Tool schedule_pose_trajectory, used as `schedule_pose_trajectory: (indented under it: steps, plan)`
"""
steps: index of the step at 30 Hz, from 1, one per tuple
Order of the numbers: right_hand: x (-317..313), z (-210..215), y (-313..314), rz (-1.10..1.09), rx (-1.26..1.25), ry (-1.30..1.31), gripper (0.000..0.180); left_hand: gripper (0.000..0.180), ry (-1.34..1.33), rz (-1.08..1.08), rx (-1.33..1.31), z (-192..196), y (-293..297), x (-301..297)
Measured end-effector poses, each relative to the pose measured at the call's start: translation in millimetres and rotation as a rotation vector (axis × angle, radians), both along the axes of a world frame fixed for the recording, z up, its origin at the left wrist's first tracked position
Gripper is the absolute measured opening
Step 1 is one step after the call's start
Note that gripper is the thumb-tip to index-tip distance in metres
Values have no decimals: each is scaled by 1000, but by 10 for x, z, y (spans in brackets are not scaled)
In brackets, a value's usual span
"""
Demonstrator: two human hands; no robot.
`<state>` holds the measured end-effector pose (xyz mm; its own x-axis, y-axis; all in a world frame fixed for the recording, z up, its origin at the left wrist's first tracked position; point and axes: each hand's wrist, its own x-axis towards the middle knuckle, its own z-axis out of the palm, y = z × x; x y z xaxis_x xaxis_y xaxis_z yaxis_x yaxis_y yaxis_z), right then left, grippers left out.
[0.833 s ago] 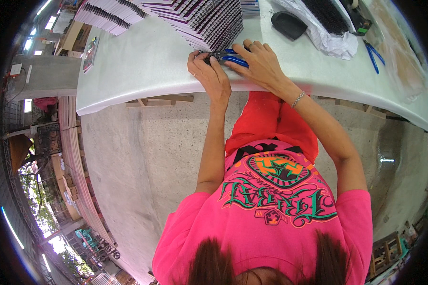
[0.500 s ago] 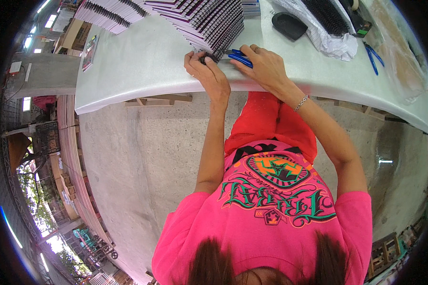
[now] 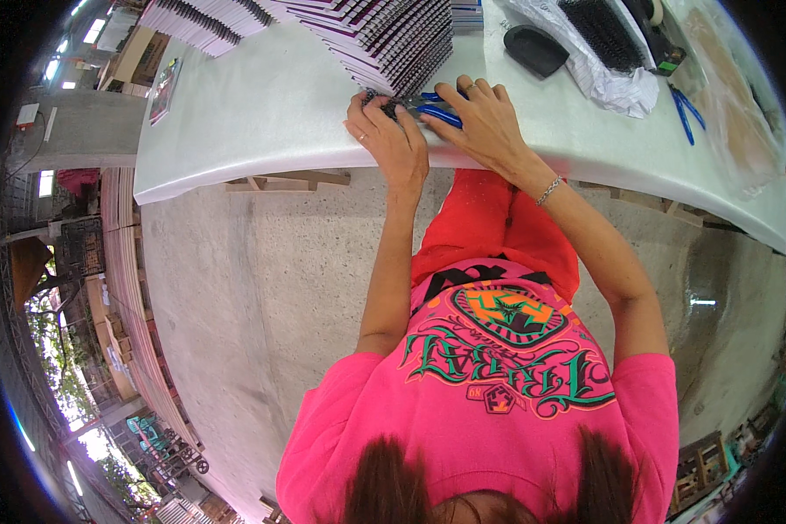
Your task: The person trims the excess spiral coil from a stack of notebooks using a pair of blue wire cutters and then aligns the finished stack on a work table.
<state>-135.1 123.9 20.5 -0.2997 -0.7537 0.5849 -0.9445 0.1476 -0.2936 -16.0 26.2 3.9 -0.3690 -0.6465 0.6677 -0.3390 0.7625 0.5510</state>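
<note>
A tall stack of wire-bound notebooks (image 3: 393, 44) with purple and white edges stands in front of me on the table. At its near corner my left hand (image 3: 393, 147) is closed, its fingertips pinching a dark binding coil (image 3: 390, 108); its exact form is partly hidden by my fingers. In my right hand (image 3: 487, 127) is a pair of blue-handled pliers (image 3: 441, 116), with thumb and fingers around the handles. The jaws point left at the coil, close to my left fingertips.
More bound notebooks (image 3: 205, 26) lie at the far left, near a small printed card (image 3: 163, 92). On the right are a black rounded object (image 3: 535, 51), many black coils (image 3: 601, 35) on crumpled white paper (image 3: 616, 92), a second blue-handled tool (image 3: 686, 113) and clear plastic (image 3: 738, 113).
My left hand has shifted slightly right and down, and more of the dark coil shows at its fingers. My right fingers are a little more raised over the pliers.
</note>
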Motion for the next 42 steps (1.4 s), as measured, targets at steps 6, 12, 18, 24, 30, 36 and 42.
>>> schedule_pose_trajectory:
  steps: [6, 12, 18, 24, 30, 36, 42]
  plan:
    - [13, 46, -29, 15, 101, -96, 39, 22, -19, 13, -9, -7, -11, -5]
    - [54, 34, 63, -74, 39, -39, 39, 27, 154, 28, 46, 18, 12, -40]
    - [60, 24, 90, -69, 20, 21, 41, 30, 14, 2, -6, 19, 35, 17]
    - [45, -7, 24, -52, 2, 35, 41, 29, -24, 26, 4, -6, 28, 7]
    - [13, -30, -22, -13, -2, 41, 39, 28, -26, 28, -3, -33, 13, 3]
    - [-9, -19, -40, 11, 80, -15, 39, 25, -39, 60, -34, -41, 7, -9]
    - [61, -7, 74, -69, 58, -7, 38, 22, 8, 75, -25, -30, 4, -29]
